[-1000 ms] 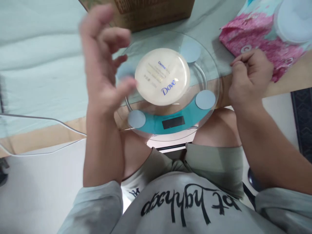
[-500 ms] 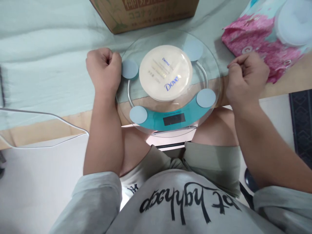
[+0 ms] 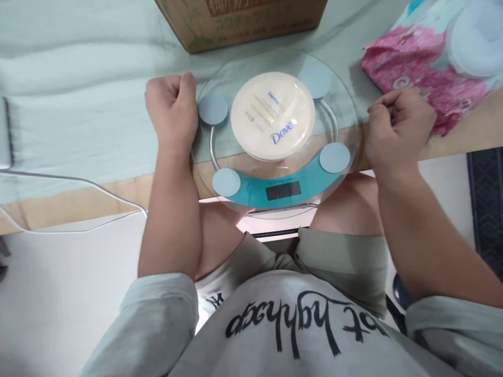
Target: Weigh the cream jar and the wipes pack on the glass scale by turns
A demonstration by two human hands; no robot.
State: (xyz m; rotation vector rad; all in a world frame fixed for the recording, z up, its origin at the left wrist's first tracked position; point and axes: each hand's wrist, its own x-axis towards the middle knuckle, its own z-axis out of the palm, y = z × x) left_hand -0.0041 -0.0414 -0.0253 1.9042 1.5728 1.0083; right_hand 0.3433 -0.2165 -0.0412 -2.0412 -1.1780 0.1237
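Observation:
A round glass scale point(image 3: 283, 203) with a teal strip and dark display lies at the table's front edge, its near rim jutting over my lap. On its glass sits a round cream-coloured tub point(image 3: 271, 112) marked Dove, lid upward. My left hand point(image 3: 172, 107) rests in a fist on the cloth, just left of the scale's pale disc. To the right of the glass, my right hand point(image 3: 401, 125) is curled into a loose fist, beside a pink and light-blue patterned bag point(image 3: 412, 63). Nothing shows in either fist.
A cardboard box point(image 3: 251, 29) stands behind the scale. On the bag rests a translucent round lid or container point(image 3: 475, 39). A white cable point(image 3: 82, 180) loops over the table's left front edge from a flat device point(image 3: 4, 133). A pale green cloth point(image 3: 78, 115) covers the table.
The view has shifted slightly, so the box, scale and tub sit a little further right in it. Both fists stay closed beside the scale; the left thumb has shifted a little.

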